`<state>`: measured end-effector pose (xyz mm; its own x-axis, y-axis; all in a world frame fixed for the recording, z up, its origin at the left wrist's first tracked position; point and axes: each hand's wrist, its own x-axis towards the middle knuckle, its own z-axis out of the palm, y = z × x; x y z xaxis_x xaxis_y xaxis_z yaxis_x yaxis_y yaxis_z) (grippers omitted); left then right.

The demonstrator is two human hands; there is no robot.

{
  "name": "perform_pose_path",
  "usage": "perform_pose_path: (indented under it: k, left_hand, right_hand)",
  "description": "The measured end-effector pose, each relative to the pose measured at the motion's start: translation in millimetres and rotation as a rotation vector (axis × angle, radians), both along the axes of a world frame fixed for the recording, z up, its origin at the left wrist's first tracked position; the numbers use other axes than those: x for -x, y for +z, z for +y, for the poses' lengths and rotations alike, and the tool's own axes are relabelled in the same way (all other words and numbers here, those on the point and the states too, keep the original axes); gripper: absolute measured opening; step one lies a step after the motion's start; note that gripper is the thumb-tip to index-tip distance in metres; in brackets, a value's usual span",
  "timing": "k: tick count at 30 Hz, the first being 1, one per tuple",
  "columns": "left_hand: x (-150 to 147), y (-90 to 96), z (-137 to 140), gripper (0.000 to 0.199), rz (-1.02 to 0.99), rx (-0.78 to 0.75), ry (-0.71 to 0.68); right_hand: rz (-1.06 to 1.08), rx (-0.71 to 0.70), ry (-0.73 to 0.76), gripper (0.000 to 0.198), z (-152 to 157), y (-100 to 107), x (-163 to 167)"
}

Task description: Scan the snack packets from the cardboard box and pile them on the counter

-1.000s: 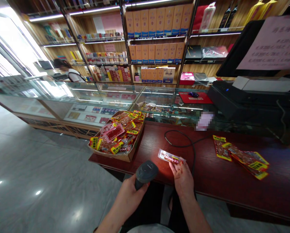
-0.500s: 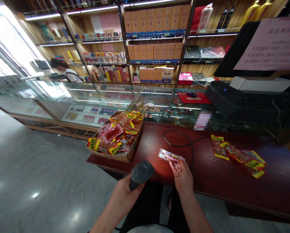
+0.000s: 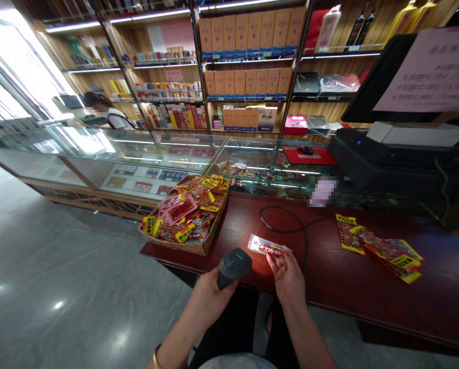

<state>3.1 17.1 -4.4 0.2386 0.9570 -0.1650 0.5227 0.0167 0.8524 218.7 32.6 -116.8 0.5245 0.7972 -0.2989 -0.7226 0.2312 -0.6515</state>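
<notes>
One slim packet (image 3: 265, 246) is pinched by its end in the right hand (image 3: 291, 281), over the table (image 3: 242, 218). The left hand (image 3: 208, 297) grips a scanner (image 3: 235, 264), apart from the packet. Loose packets (image 3: 386, 248) lie rightward, perhaps already handled; the heaped box (image 3: 215, 230) at left suggests much remains.

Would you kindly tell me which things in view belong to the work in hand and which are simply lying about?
In the work:
scanner, held by the left hand
small packet, held by the right hand
probably the box of packets and loose packets

Seemingly just about:
mouse on its red mat
monitor
tan boxes behind
</notes>
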Motion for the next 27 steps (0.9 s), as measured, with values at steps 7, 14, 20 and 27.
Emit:
perform_pose_path:
  k: [7, 14, 20, 27]
  left_hand:
    - [-8, -8.8, 10, 0.025, -0.004, -0.017, 0.011]
    - [-11, -13.8, 14, 0.023, -0.003, -0.024, 0.018]
    - [2, -11.2, 5, 0.024, -0.041, 0.050, 0.036]
    - [29, -7.8, -1, 0.022, -0.055, 0.095, 0.100]
  right_hand:
    - [-0.030, 0.006, 0.006, 0.032, -2, 7, 4]
    - [-0.056, 0.012, 0.004, 0.030, 1, 8, 11]
    - [-0.194, 0.019, -0.202, 0.027, 3, -3, -62]
    - [-0.650, 0.165, -0.534, 0.045, -4, -26, -225]
